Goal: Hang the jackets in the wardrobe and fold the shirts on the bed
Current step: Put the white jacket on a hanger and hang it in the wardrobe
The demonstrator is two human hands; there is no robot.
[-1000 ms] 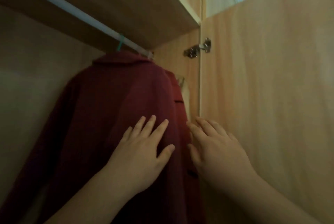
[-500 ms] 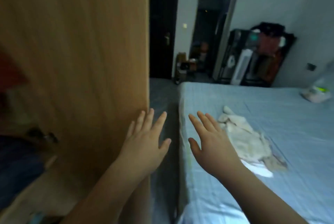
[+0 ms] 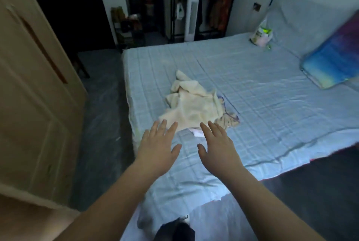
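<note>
Cream cloth, a crumpled shirt point(image 3: 191, 107), lies on the pale blue bed point(image 3: 252, 77) at about twelve o'clock from our hands. A striped, purple-edged piece point(image 3: 230, 121) pokes out beneath it toward four o'clock.

A second ago we had both palms on a red jacket hanging from the wardrobe rail. Now we have turned away: the wardrobe door point(image 3: 35, 104) stands at nine o'clock and the bed fills the view.

Our left hand point(image 3: 158, 149) and right hand point(image 3: 218, 147) are stretched out side by side, fingers straight and spread. The grip of each is slack and holds nothing. Their fingertips reach the shirt's near edge, though we cannot tell whether they touch it.

We judge the hanging done, at least for that red jacket, and the folding about to begin. The next move calls for taking hold of the shirt and spreading it flat on the bed.

A dark bundle point(image 3: 174, 231), perhaps another garment, shows at six o'clock by the bed's near end, and a blue pillow point(image 3: 334, 64) lies at two o'clock.
</note>
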